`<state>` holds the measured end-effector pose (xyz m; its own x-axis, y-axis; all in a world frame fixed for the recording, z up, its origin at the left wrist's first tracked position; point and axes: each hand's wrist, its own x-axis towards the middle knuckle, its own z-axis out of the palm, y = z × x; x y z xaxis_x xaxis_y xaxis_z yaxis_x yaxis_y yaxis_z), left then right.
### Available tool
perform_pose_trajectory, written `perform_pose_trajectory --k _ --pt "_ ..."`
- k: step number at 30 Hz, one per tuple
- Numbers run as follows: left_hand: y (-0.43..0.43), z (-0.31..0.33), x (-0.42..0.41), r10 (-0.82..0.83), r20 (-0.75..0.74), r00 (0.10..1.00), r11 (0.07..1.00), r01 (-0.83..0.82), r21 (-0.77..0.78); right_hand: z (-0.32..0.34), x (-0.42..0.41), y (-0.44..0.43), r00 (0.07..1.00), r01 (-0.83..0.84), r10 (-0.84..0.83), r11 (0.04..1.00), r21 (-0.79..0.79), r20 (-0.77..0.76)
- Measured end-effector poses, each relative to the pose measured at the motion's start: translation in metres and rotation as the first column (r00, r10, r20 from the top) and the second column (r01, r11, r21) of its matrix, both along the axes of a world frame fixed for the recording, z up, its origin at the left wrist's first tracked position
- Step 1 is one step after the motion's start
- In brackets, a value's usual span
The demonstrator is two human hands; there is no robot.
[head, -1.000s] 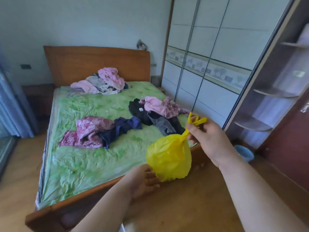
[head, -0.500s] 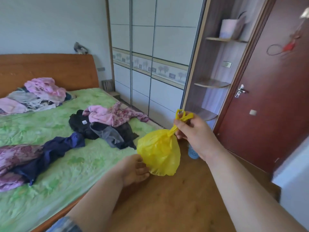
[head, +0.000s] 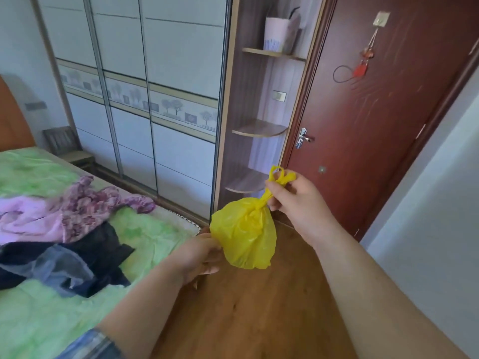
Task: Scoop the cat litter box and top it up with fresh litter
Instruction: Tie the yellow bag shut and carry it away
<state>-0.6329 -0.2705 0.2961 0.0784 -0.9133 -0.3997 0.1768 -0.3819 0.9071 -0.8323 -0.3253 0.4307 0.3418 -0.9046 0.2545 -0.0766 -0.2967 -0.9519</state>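
Note:
A full yellow plastic bag (head: pixel 245 235), knotted at the top, hangs in front of me over the wooden floor. My right hand (head: pixel 298 203) pinches its twisted neck just above the knot, with the yellow handles sticking out over my fingers. My left hand (head: pixel 201 255) is beside and slightly behind the bag's lower left side, fingers loosely curled and partly hidden by the bag; whether it touches the bag I cannot tell. No litter box, scoop or litter is in view.
A bed with a green cover (head: pixel 39 312) and a heap of clothes (head: pixel 67 229) fills the left. A white sliding wardrobe (head: pixel 155 99) with corner shelves (head: pixel 259 130) stands behind. A closed dark red door (head: pixel 375 112) is ahead right, a white wall (head: pixel 427 242) at right.
My view has swung right, from the bed toward the door. The bag stays in my right hand's pinch and my left hand stays beside it.

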Motion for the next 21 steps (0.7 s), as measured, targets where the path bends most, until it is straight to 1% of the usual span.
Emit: perform_pose_trajectory --k 5,8,12,17,21 --pt "-0.120 0.016 0.019 -0.195 0.062 0.979 0.978 0.199 -0.059 -0.003 0.010 -0.104 0.996 0.077 -0.077 0.997 0.022 0.033" --pt "-0.193 0.012 0.016 -0.252 0.046 0.967 0.965 0.254 -0.067 -0.008 0.006 -0.165 0.993 0.104 -0.107 0.993 0.056 0.057" --pt "-0.290 -0.014 -0.001 -0.210 -0.022 0.978 0.978 0.209 -0.005 -0.019 -0.009 -0.251 0.991 0.130 -0.133 0.989 0.075 0.030" --pt "-0.407 -0.047 -0.034 -0.110 -0.081 0.991 0.993 0.113 0.025 -0.039 -0.036 -0.366 0.995 0.101 -0.099 0.993 0.066 -0.028" --pt "-0.486 -0.075 -0.051 0.013 -0.154 0.988 0.992 0.006 0.127 -0.048 -0.060 -0.451 0.999 0.043 -0.040 0.988 0.147 -0.025"
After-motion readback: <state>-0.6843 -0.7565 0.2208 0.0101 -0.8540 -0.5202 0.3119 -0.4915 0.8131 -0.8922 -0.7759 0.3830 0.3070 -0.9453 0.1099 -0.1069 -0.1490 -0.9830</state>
